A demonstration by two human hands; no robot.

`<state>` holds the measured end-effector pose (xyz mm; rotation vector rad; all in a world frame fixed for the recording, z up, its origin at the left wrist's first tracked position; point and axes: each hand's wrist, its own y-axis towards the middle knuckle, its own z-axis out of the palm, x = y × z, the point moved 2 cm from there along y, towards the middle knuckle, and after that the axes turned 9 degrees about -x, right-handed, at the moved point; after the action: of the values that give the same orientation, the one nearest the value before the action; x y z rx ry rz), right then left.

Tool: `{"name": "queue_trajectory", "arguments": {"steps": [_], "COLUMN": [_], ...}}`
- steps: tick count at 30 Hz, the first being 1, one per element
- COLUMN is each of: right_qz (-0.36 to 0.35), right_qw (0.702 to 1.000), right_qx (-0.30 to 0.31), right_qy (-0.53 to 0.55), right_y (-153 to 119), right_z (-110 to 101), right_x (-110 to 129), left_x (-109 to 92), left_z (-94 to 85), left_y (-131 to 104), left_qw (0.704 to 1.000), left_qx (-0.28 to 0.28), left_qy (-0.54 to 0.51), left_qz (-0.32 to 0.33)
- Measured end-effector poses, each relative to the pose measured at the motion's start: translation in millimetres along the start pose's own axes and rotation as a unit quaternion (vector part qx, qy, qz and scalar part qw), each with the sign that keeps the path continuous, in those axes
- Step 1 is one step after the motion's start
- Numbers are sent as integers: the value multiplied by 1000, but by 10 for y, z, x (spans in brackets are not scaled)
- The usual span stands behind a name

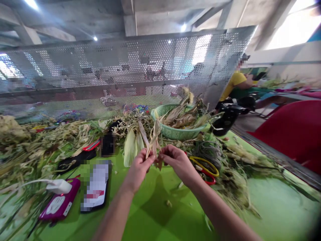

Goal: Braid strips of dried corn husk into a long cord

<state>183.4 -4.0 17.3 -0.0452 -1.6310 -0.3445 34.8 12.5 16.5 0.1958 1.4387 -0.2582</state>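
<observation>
Dry brownish corn husk strips (154, 135) stand up between my two hands, above the green tabletop (160, 207). My left hand (142, 164) pinches them low down, thumb on top. From the other side, my right hand (174, 159) has its fingertips closed on the strips' lower right edge. Just beyond my left hand, pale green corn husks (130, 147) lie on the table. A light green plastic basket (179, 134) filled with dry husks stands behind my right hand. Scissors (205, 169) with yellow and red handles lie right of my right hand.
A phone (96, 187) and a purple power bank (60, 201) with a white plug lie at left. Near them is a red utility knife (91, 145). Husk scraps (233, 180) pile along both sides. A perforated metal panel (112, 77) rises behind; a red chair (293, 134) stands at right.
</observation>
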Motion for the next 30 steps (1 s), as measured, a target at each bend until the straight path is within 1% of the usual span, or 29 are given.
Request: {"name": "queue_trajectory", "arguments": {"steps": [2,5,8,10,12,15,16,17,18,20,22,24,26,30], "right_qz": [14,9,-6,-3,4,5,5,5,4,-4,-18,-28,-24,17], "right_qw": [999,999,1000,998,995,986,982,978,973,962,951,948,956,977], "right_qx": [14,20,-18,-56,-97,-158,-176,-194,-211,-247,-276,-273,-239,-143], "right_qy": [33,43,25,17,21,51,65,79,93,119,141,159,170,159], "right_y": [-14,-17,17,58,107,173,189,202,212,223,226,224,212,152], "right_z": [33,44,-2,-64,-151,-312,-369,-424,-478,-574,-638,-648,-597,-387], "right_x": [10,9,-24,-57,-79,-66,-51,-34,-16,17,39,52,61,74], "left_x": [24,38,47,40,14,-59,-87,-112,-133,-161,-167,-143,-91,46], "left_z": [-5,22,22,-17,-95,-284,-366,-458,-545,-690,-779,-786,-702,-370], "left_y": [26,30,28,42,70,127,145,159,171,196,216,230,233,193], "left_qw": [1000,1000,999,997,989,965,953,935,919,894,880,881,900,959], "left_qx": [9,22,15,-7,-42,-122,-160,-214,-255,-297,-314,-316,-295,-192], "left_qy": [-15,-22,-36,-77,-140,-232,-253,-272,-288,-315,-331,-328,-304,-208], "left_qz": [-7,4,-2,-6,-2,30,49,73,92,115,132,128,102,25]}}
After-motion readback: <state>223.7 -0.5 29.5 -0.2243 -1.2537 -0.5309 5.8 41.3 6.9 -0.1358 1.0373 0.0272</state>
